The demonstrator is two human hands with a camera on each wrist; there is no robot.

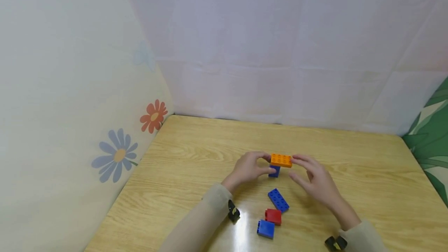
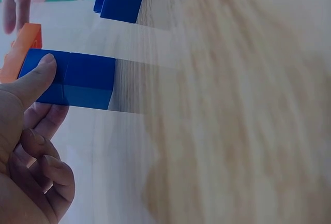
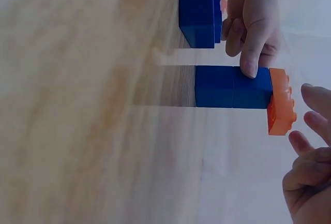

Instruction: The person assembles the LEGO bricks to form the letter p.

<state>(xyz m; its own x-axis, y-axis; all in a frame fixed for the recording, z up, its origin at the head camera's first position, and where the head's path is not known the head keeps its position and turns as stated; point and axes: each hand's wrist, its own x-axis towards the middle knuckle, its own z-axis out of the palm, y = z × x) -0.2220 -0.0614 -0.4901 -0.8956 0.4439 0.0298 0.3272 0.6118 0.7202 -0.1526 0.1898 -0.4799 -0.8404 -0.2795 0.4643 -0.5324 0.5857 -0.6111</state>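
Observation:
A tower of two stacked blue bricks (image 3: pixel 214 87) stands on the table, topped by a thin orange brick (image 1: pixel 281 160) that juts out to the right. My left hand (image 1: pixel 247 168) pinches the upper blue brick (image 3: pixel 254 95), its thumb flat on the near face and other fingers behind. Close by the orange brick's right end is my right hand (image 1: pixel 320 182), fingers loosely bent and holding nothing. In the right wrist view, the fingertips (image 3: pixel 312 90) of that hand show a small gap from the orange studs.
Nearer the body lie a blue studded brick (image 1: pixel 278 200), a red brick (image 1: pixel 273 217) and another blue brick (image 1: pixel 266 229), the last two on their sides. The wooden table (image 1: pixel 196 147) meets a white cloth backdrop (image 1: pixel 238 49) behind and a flowered panel (image 1: pixel 70 88) at left.

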